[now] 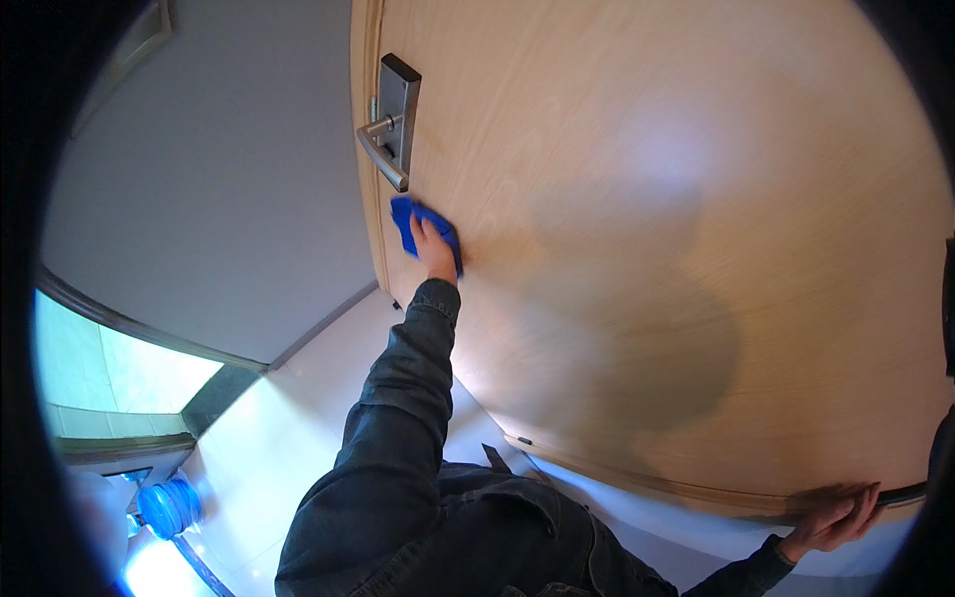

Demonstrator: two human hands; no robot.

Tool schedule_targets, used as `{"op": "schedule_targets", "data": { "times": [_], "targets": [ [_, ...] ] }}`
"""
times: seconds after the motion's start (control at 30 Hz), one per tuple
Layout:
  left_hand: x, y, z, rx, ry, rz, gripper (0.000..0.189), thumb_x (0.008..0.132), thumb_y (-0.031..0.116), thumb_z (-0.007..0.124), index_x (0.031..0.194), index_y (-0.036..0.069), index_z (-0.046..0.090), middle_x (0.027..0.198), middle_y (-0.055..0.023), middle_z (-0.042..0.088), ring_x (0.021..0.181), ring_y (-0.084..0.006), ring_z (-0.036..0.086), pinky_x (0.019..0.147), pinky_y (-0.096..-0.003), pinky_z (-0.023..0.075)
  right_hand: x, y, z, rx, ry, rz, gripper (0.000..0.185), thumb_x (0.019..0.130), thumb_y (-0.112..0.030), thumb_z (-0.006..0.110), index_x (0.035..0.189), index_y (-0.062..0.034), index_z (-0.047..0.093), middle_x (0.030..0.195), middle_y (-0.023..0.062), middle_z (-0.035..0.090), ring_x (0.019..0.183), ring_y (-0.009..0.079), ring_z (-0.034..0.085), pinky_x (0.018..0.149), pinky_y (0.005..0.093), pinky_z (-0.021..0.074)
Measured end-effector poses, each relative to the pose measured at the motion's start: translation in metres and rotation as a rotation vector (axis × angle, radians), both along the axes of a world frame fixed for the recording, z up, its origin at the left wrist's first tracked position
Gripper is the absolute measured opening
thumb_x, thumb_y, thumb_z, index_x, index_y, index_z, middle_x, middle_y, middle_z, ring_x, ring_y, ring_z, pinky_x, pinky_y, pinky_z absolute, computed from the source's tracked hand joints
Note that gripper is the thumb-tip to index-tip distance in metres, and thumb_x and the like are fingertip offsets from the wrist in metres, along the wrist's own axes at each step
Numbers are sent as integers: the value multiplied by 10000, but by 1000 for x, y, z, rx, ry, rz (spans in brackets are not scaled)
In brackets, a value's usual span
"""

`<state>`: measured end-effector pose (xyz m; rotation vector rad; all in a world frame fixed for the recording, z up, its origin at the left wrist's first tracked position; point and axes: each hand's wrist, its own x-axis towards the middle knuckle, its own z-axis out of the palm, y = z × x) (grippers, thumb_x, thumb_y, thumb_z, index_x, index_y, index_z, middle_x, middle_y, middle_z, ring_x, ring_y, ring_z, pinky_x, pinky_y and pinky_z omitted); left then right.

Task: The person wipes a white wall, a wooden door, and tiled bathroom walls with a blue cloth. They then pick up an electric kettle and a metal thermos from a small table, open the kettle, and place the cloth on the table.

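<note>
A pale wooden door [597, 246] fills much of the view, with a metal lever handle [386, 153] on a plate near its left edge. Just below that handle, my left hand [435, 246] holds a folded blue cloth [404, 224] against the door's face. At the lower right, my right hand [832, 519] grips the door's near edge beside a black strip [903, 494]. Some of its fingers are hidden. Both arms wear dark sleeves.
A grey wall or panel [224, 172] stands to the left of the door frame [367, 186]. Pale floor tiles [261, 448] lie below it. A large blue plastic water bottle [169, 509] is on the floor at the lower left, near a lit opening [127, 366].
</note>
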<state>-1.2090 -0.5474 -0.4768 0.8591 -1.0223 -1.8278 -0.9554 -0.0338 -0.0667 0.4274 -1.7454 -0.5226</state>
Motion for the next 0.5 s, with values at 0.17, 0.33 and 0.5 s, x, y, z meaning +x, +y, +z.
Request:
{"op": "schedule_targets", "data": {
  "times": [0.17,0.33,0.5],
  "targets": [
    [11,33,-3,283,-184,20,493,937,322,390,1333,27,379,1303,-215,460,1165,-333,454,993,-344,326,3,4,-2,-39,-28,5,305,971,-190,398,1157,26,508,1253,199,479,1258,348,373,1063,442,298],
    [25,76,104,-405,-47,180,402,917,173,446,1246,-56,447,1221,-266,499,1140,-400,456,983,-406,336,5,1,1,48,-35,-31,301,975,-185,363,1168,-9,512,1237,164,533,1234,322,422,1078,446,265],
    [97,191,178,-811,13,3,505,762,104,509,1254,10,441,1405,-295,251,1282,-483,237,1056,-528,165,2,-4,3,42,-50,-4,304,968,-226,372,1193,-73,506,1243,106,554,1263,240,396,1097,423,198]
  ]
}}
